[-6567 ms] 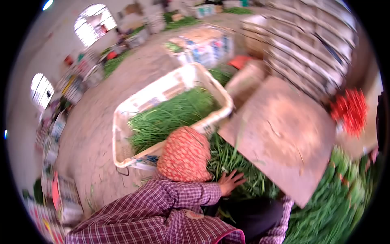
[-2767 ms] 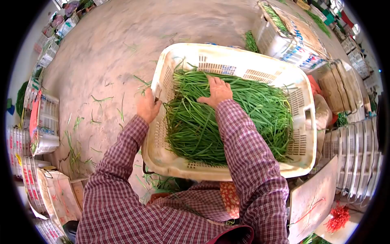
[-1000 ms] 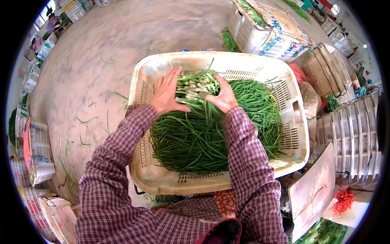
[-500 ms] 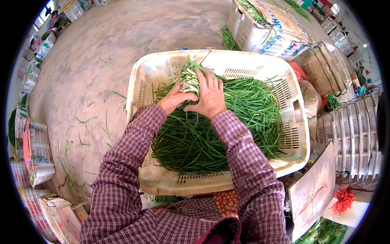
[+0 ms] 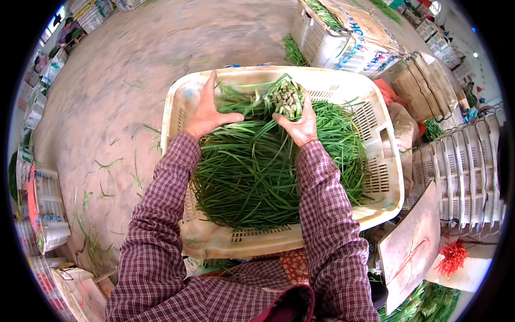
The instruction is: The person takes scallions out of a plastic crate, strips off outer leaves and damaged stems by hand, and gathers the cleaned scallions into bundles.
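Note:
A large off-white plastic basket stands before me, filled with long green chives. Near its far side, my right hand grips a bunch of chives, thumb on the near side and fingers behind. The bunch's pale cut ends face me, packed close together. My left hand is open at the basket's left part, thumb and fingers spread wide apart. Its thumb lies over the chives, and nothing is held in it.
A tall white crate with greens and cardboard on top stands beyond the basket. At right are stacked white crates, a board and a red bundle of ties. Loose leaves litter the concrete floor. Another person sits far left.
Both hands were together around the bunch. My left hand has let go, opened and moved left; my right hand has carried the bunch right, its cut ends now turned toward me.

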### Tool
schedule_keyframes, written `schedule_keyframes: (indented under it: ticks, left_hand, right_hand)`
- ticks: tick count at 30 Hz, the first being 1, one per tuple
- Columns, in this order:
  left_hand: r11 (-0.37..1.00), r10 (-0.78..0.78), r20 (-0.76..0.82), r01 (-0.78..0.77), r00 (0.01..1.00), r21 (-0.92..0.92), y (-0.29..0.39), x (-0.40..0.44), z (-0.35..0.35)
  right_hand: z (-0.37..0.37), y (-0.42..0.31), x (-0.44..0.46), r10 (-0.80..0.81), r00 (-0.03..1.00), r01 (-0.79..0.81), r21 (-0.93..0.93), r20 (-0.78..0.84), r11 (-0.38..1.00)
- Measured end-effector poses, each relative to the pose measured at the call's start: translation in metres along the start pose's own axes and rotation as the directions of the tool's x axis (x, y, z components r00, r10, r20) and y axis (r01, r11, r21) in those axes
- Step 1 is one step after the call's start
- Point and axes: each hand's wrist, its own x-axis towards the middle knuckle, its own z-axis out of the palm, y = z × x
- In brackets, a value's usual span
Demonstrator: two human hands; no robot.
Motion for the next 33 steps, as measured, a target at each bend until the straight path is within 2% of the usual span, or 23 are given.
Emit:
schedule_keyframes:
  ticks: [1,2,4,7,8,10,11,12,13,14,16,18,20,22,24,26,27,28,29,30,31,32,33]
  left_hand:
    - [0.979,0.155,0.002,-0.154,0.988,0.136,0.004,0.001,0.003]
    - [0.978,0.157,0.003,-0.156,0.988,0.136,0.008,0.002,0.009]
    - [0.865,0.202,0.169,-0.257,0.965,0.431,0.014,0.003,0.022]
    - [0.811,0.224,0.276,-0.336,0.935,0.479,0.009,-0.004,0.044]
    - [0.767,0.197,0.359,-0.371,0.912,0.523,0.008,-0.006,0.050]
    - [0.800,0.269,0.348,-0.410,0.898,0.438,0.006,-0.010,0.063]
    - [0.799,0.281,0.340,-0.415,0.898,0.435,0.000,-0.012,0.068]
    - [0.798,0.293,0.331,-0.420,0.897,0.432,-0.004,-0.014,0.072]
    - [0.798,0.295,0.333,-0.423,0.896,0.430,-0.006,-0.015,0.074]
    - [0.742,0.331,0.346,-0.469,0.878,0.479,-0.007,-0.015,0.075]
    - [0.685,0.373,0.371,-0.522,0.850,0.508,-0.005,-0.019,0.077]
    - [0.820,0.345,0.362,-0.466,0.866,0.332,0.012,-0.020,0.076]
    - [0.890,0.314,0.334,-0.398,0.889,0.222,0.015,-0.024,0.081]
    - [0.934,0.127,0.404,-0.246,0.906,0.257,-0.009,-0.023,0.091]
    - [0.918,0.123,0.494,-0.288,0.861,0.274,-0.026,-0.021,0.098]
    - [0.733,-0.097,0.516,-0.289,0.851,0.615,-0.050,-0.044,0.109]
    - [0.650,-0.238,0.591,-0.325,0.771,0.686,-0.058,-0.050,0.113]
    - [0.646,-0.237,0.590,-0.328,0.772,0.689,-0.065,-0.054,0.115]
    - [0.610,-0.203,0.604,-0.383,0.770,0.694,-0.070,-0.056,0.117]
    - [0.570,-0.167,0.624,-0.442,0.763,0.693,-0.074,-0.059,0.119]
    - [0.655,-0.133,0.619,-0.400,0.774,0.641,-0.076,-0.059,0.118]
    - [0.650,-0.114,0.626,-0.419,0.771,0.634,-0.077,-0.060,0.119]
    - [0.660,-0.116,0.619,-0.405,0.777,0.632,-0.077,-0.060,0.120]
  right_hand:
    - [0.000,0.001,0.000,-0.001,1.000,0.001,0.026,0.009,1.000]
    - [0.003,0.003,0.000,-0.002,1.000,0.001,0.054,0.019,0.999]
    - [0.006,0.003,-0.002,0.011,1.000,-0.013,0.071,0.027,0.997]
    - [0.008,0.000,-0.002,-0.009,0.997,0.016,-0.097,0.076,0.995]
    - [0.009,0.000,-0.002,-0.002,0.994,0.006,-0.036,0.107,0.999]
    - [0.015,0.000,-0.002,0.006,0.986,-0.021,0.088,0.167,0.996]
    - [0.018,0.000,0.000,-0.088,0.981,0.095,-0.036,0.176,0.995]
    - [0.018,-0.001,0.000,-0.086,0.981,0.094,-0.038,0.173,0.995]
    - [0.018,-0.008,0.001,-0.182,0.969,0.227,-0.310,0.168,0.923]
    - [0.019,-0.015,0.003,-0.274,0.943,0.332,-0.557,0.188,0.762]
    - [0.019,-0.023,0.002,-0.349,0.920,0.382,-0.614,0.179,0.691]
    - [0.018,-0.025,0.001,-0.166,0.972,0.224,-0.440,0.168,0.870]
    - [0.019,-0.021,-0.002,-0.182,0.980,0.197,-0.435,0.076,0.879]
    - [0.021,-0.020,-0.005,-0.169,0.984,0.175,-0.457,0.054,0.872]
    - [0.017,-0.037,-0.003,-0.212,0.976,0.205,-0.506,0.044,0.838]
    - [0.009,-0.061,0.004,-0.067,0.997,0.047,-0.354,-0.045,0.934]
    - [-0.002,-0.077,0.007,-0.101,0.988,0.063,-0.290,-0.121,0.955]
    - [-0.016,-0.103,0.006,-0.127,0.982,0.099,-0.188,-0.142,0.977]
    - [-0.033,-0.139,0.000,-0.192,0.955,0.128,-0.267,-0.228,0.955]
    - [-0.055,-0.148,0.005,-0.392,0.874,0.319,-0.269,-0.287,0.909]
    - [-0.071,-0.182,-0.002,-0.407,0.790,0.313,-0.268,-0.459,0.911]
    - [-0.112,-0.199,0.002,-0.511,0.750,0.436,-0.268,-0.420,0.859]
    - [-0.125,-0.228,-0.009,-0.492,0.758,0.522,-0.053,-0.428,0.851]
